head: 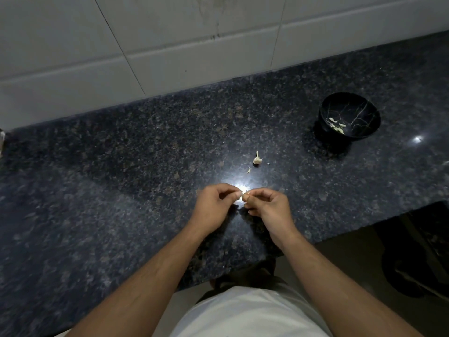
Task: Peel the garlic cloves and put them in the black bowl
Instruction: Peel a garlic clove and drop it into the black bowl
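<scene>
My left hand [215, 206] and my right hand [268, 206] meet fingertip to fingertip above the dark granite counter [121, 190]. Together they pinch a small garlic clove [243, 197], which is mostly hidden by the fingers and a bright glare. Beyond the hands lies the garlic bulb remnant [257, 158] with its stem up, and a small loose piece [248, 169] beside it. The black bowl [349, 110] stands at the right rear of the counter, with several peeled cloves [336, 125] inside.
A white tiled wall [170, 45] runs along the back of the counter. The counter's front edge steps back at the right, where a dark floor area and a dark round object [410, 271] lie below. A bright light reflection sits under my hands.
</scene>
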